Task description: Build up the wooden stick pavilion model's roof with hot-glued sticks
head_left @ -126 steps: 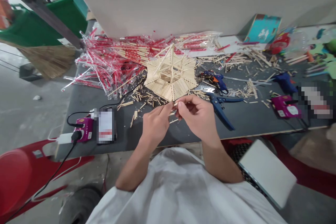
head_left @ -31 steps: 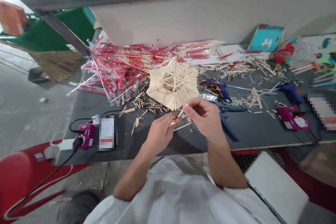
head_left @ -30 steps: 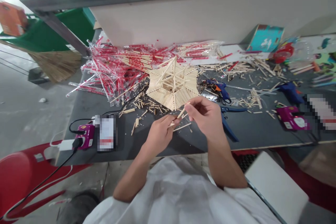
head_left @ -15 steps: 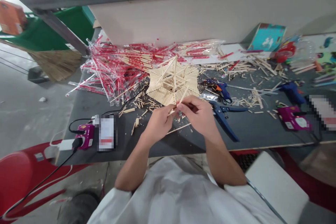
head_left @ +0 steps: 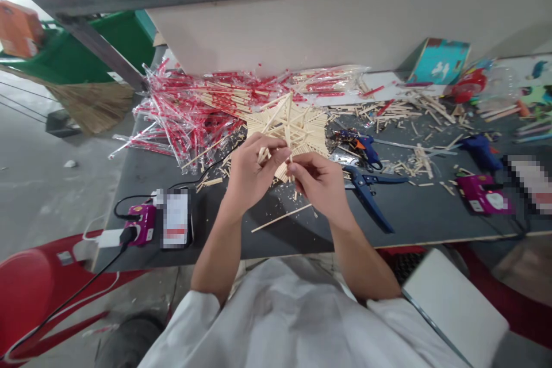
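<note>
Both hands have come up and forward over the near edge of the star-shaped stick lattice (head_left: 304,126), the left hand now partly over it. Lattice sits flat at 12 o'clock on the dark grey tabletop (head_left: 414,227), its spokes radiating from the centre. Left to right: red-wrapped stick bundles (head_left: 185,118) pile up at 10 o'clock, touching the lattice's far-left side. Magenta power strip (head_left: 142,224) lies at 8 o'clock. Left hand (head_left: 254,175) is curled, fingers closed, just beside the lattice; whether it grips anything can't be told, the fingers hide it. Right hand (head_left: 319,187) pinches a thin wooden stick (head_left: 289,149) between thumb and fingertips, closed grip. Stick's long axis runs nearly upright, top end toward 12 o'clock over the lattice. Long loose stick (head_left: 280,218) lies below the hands at 6 o'clock, slanting low-left to high-right, more of it showing now. Blue-handled pliers (head_left: 366,198) lie at 3 o'clock, near the right hand, with a blue glue gun (head_left: 357,144) just past them.
</note>
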`<state>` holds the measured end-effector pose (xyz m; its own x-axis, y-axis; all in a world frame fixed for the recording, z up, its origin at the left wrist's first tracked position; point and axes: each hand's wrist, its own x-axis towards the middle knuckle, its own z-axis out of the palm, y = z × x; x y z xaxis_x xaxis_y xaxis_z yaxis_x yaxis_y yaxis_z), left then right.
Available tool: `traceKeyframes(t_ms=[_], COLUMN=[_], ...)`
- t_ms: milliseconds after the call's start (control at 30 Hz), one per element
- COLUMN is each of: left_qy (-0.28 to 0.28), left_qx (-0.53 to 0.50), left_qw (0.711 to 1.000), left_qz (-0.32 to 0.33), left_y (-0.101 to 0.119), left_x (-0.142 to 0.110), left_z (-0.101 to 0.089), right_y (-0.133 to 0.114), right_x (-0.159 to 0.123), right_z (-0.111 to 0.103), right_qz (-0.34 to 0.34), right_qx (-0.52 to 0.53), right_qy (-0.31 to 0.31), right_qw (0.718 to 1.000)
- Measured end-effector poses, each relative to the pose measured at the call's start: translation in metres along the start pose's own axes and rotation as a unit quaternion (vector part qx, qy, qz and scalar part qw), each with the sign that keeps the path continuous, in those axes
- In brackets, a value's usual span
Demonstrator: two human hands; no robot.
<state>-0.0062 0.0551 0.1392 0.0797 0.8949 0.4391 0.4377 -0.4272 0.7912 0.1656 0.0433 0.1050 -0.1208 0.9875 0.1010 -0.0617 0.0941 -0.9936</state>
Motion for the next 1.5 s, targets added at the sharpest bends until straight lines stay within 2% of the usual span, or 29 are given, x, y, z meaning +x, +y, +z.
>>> traceKeyframes(t_ms=[133,233,400,500,867,1267,1500], left_qy=[-0.002,-0.004,0.001,0.008,0.006,0.008,0.021], left_qx=[0.002,-0.01,-0.01,0.016,0.048,0.077,0.07], left_qw=[1.0,0.999,0.999,0.999,0.998,0.995,0.996], left_qz=[0.026,0.032,0.041,0.047,0.037,0.059,0.044], left_y=[0.002,0.0,-0.005,-0.007,-0.01,-0.01,-0.011], left_x=[0.02,0.033,0.047,0.05,0.051,0.052,0.05], left_z=[0.001,0.003,0.011,0.014,0.01,0.013,0.014], right_y=[0.005,0.006,0.003,0.006,0.019,0.012,0.011], right_x=[0.001,0.003,0.01,0.015,0.025,0.029,0.032], right_z=[-0.002,-0.012,-0.018,-0.015,-0.012,-0.012,-0.011], right_qz=[-0.011,-0.015,-0.11,-0.15,-0.167,-0.122,-0.109], right_qx=[0.0,-0.064,-0.247,-0.284,-0.29,-0.272,-0.263], right_qy=[0.0,-0.012,0.012,0.014,0.029,0.017,0.009], right_qw=[1.0,0.998,0.963,0.947,0.942,0.954,0.959])
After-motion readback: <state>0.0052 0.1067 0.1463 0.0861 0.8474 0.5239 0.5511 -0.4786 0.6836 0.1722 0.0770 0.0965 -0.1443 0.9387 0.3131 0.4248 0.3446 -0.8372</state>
